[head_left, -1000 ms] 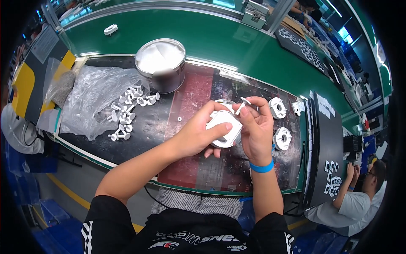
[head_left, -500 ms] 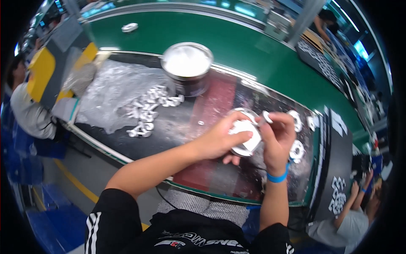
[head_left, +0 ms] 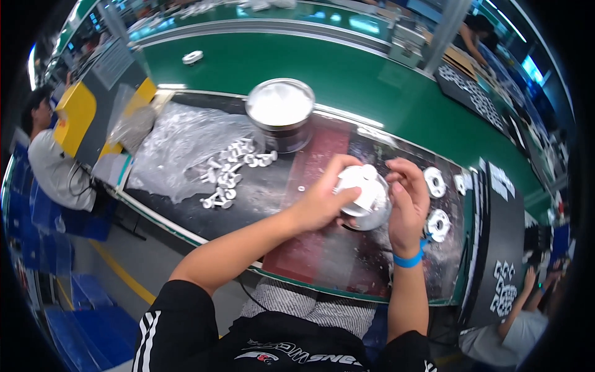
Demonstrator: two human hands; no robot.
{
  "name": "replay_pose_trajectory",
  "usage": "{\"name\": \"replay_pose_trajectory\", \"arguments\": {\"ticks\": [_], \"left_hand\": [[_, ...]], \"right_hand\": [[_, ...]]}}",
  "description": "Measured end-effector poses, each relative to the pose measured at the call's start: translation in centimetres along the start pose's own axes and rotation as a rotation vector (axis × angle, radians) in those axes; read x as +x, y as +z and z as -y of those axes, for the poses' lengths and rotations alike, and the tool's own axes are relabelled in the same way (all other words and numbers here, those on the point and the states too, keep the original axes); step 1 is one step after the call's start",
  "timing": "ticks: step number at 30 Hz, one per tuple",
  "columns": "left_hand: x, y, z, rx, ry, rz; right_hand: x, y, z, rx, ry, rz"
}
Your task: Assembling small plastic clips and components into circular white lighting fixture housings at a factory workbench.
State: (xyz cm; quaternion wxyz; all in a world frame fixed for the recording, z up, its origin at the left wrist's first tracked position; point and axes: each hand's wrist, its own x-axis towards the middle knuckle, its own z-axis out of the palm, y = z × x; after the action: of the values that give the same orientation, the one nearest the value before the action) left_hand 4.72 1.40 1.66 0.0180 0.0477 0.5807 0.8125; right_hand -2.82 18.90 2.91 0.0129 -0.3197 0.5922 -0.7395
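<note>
The right hand (head_left: 409,203) has drawn off since the earlier frame, fingers loosely spread; the left hand (head_left: 321,203) pinches the white housing (head_left: 370,196) between them, loose pins (head_left: 230,180) remain left of both, and one round-headed pin (head_left: 369,169) appears seated in the housing.

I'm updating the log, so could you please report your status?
Left hand: gripping white part. Right hand: open, beside it. Tin: standing beyond, apart from both hands.
</note>
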Motion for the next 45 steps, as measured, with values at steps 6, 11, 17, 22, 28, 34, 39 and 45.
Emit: {"name": "replay_pose_trajectory", "arguments": {"ticks": [6,11,17,22,28,34,39,45], "left_hand": [[1.6,-0.4,0.2,0.015,0.073,0.004],[5.6,0.9,-1.7,0.015,-0.017,-0.12],[22.2,-3.8,1.1,0.781,0.052,-0.477],[27.2,-7.5,0.7,1.177,-0.259,-0.504],[26.9,-7.6,-1.9,1.621,-0.238,-0.353],[22.2,-14.1,-13.9,1.547,0.318,-0.591],[13.7,-38.6,-17.5,1.658,0.099,-1.095],[6.1,-57.9,-15.7,1.657,-0.318,-1.299]], "right_hand": [[-0.2,-0.6,-0.3,0.094,0.052,-0.181],[-0.4,-0.6,0.3,-0.021,-0.099,-0.261],[-0.2,-0.3,1.6,-0.011,-0.168,-0.326],[-0.2,1.0,1.2,0.046,-0.099,-0.28],[-0.7,0.9,1.1,0.031,-0.082,-0.282],[-0.9,0.0,1.1,-0.118,-0.157,-0.251],[-0.9,-0.4,2.2,-0.393,-0.456,-0.282],[-1.8,-1.8,4.4,-0.653,-0.615,-0.393]]}}
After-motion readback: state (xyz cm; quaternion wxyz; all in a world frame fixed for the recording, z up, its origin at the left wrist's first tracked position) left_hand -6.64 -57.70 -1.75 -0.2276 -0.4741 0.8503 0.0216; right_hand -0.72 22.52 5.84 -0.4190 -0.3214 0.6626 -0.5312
